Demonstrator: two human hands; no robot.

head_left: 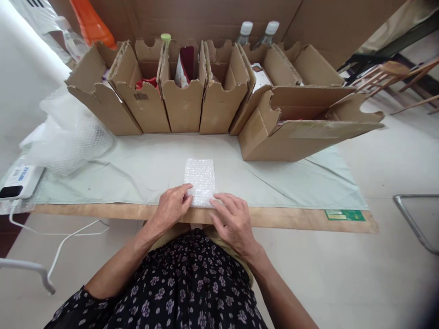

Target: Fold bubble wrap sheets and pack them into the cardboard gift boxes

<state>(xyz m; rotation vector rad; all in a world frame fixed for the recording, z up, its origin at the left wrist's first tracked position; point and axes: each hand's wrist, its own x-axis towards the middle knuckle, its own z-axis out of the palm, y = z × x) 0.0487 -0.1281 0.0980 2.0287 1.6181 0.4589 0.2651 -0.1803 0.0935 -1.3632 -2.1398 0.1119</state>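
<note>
A small rectangular sheet of bubble wrap (200, 178) lies flat on the pale green cloth (144, 169) near the table's front edge. My left hand (172, 206) rests on the sheet's near left corner, fingers curled and pressing down on it. My right hand (232, 219) lies at the near right corner, fingers stretched out flat with the tips touching the wrap. Neither hand lifts the sheet.
A row of open cardboard bins (181, 91) stands along the back, some holding packets. A larger cardboard box (295, 132) lies at the right. A heap of bubble wrap (68, 132) and a white device (18, 180) sit at the left. Bottles (245, 32) stand behind.
</note>
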